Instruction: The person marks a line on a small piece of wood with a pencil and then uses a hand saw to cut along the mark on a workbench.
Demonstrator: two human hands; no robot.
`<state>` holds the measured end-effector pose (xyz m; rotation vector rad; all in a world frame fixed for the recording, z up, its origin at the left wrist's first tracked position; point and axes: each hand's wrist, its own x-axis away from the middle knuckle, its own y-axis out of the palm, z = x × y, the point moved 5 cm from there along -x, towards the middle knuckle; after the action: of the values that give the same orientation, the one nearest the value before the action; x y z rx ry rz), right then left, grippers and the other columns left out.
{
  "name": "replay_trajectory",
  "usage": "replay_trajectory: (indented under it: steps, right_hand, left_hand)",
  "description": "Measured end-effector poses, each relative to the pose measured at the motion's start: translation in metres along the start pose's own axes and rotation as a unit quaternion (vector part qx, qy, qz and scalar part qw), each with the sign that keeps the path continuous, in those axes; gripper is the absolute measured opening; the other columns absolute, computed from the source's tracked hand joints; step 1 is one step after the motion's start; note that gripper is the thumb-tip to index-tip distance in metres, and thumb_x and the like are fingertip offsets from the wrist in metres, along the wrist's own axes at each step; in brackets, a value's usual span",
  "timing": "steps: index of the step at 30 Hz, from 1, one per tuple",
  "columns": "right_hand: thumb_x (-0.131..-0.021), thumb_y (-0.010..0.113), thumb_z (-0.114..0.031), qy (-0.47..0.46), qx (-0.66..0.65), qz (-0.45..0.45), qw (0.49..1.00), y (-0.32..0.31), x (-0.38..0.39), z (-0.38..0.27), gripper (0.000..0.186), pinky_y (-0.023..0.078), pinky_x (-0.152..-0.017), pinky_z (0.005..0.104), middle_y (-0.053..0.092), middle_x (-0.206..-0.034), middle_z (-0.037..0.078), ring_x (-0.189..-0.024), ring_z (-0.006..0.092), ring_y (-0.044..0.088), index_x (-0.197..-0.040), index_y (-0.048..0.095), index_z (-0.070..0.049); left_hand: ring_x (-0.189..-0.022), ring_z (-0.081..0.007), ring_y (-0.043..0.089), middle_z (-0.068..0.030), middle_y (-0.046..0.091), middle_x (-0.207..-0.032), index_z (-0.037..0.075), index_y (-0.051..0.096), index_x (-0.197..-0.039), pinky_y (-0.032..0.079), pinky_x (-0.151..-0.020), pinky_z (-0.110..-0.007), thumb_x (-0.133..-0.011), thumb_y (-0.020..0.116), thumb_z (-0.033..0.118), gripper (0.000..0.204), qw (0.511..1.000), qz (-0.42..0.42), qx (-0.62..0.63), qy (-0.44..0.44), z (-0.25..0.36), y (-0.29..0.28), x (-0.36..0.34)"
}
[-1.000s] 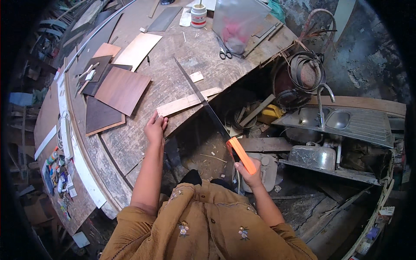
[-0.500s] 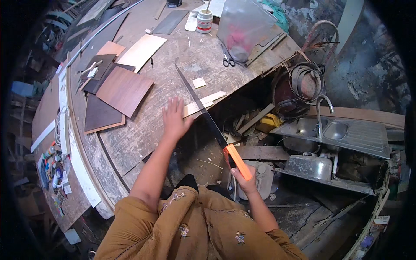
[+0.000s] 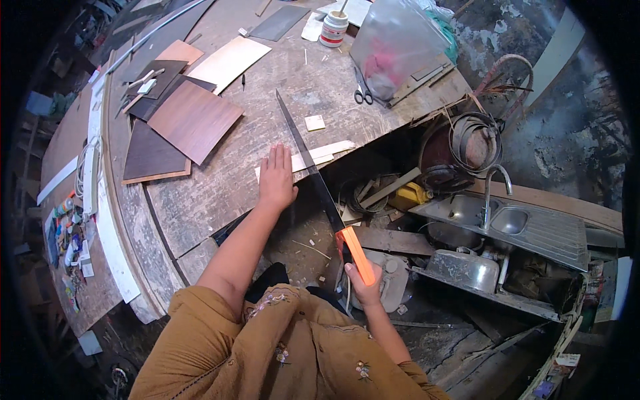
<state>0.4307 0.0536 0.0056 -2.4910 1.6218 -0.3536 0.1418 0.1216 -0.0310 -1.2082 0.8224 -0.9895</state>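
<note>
My right hand (image 3: 365, 284) is wrapped round the orange handle of a handsaw (image 3: 327, 200). Its long dark blade runs up over the workbench edge and lies across thin pale wood strips (image 3: 327, 152). Flat on the near end of those strips rests my left hand (image 3: 276, 179), its fingers stretched out, just left of the blade. A small pale square of wood (image 3: 315, 123) lies on the bench beyond the strips, right of the blade. Whether the teeth have cut into the wood, I cannot tell.
Brown wood panels (image 3: 197, 121) are piled on the workbench (image 3: 200, 207) at the left. Scissors (image 3: 363, 92), a white jar (image 3: 333, 29) and a clear plastic bag (image 3: 393, 47) stand or lie farther back. Right of the bench are a yellow container (image 3: 408, 196) and a steel sink (image 3: 540, 230).
My left hand has settled onto the strips, its fingers closer together than before. The saw still crosses the strips in my right hand, and the view has shifted slightly.
</note>
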Motion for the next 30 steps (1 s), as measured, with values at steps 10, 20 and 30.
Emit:
replay_trajectory:
  steps: [10, 20, 30]
  right_hand:
    - [-0.081, 0.066, -0.011, 0.055, -0.030, 0.001, 0.998, 0.003, 0.008, 0.002, 0.016, 0.041, -0.052, 0.0272, 0.056, -0.061, 0.002, -0.055, 0.0110, 0.050, -0.073, 0.060, 0.001]
    - [-0.079, 0.067, -0.010, 0.012, 0.017, -0.007, 1.000, 0.001, 0.005, 0.001, 0.018, 0.040, -0.050, 0.0293, 0.054, -0.058, 0.005, -0.052, 0.0141, 0.049, -0.069, 0.057, 0.001]
    - [-0.079, 0.068, -0.010, -0.042, 0.043, -0.011, 0.998, -0.002, 0.002, -0.003, 0.020, 0.039, -0.048, 0.0317, 0.052, -0.055, 0.006, -0.048, 0.0170, 0.048, -0.067, 0.056, 0.000]
  left_hand:
    - [-0.140, -0.0312, 0.020, -0.0167, 0.025, -0.149, 0.002, 0.027, -0.141, 0.018, -0.113, -0.050, -0.066, 0.073, 0.020, 0.089, 0.999, 0.037, -0.021, 0.012, -0.004, -0.004, 0.000]
    - [-0.140, -0.0318, 0.020, -0.0174, 0.025, -0.149, 0.002, 0.028, -0.141, 0.017, -0.113, -0.050, -0.067, 0.073, 0.021, 0.089, 0.999, 0.031, -0.014, 0.020, -0.006, 0.000, 0.002]
    - [-0.139, -0.0315, 0.021, -0.0172, 0.024, -0.149, 0.002, 0.026, -0.142, 0.018, -0.113, -0.048, -0.066, 0.073, 0.022, 0.092, 0.999, 0.025, -0.022, 0.019, -0.005, -0.002, 0.000]
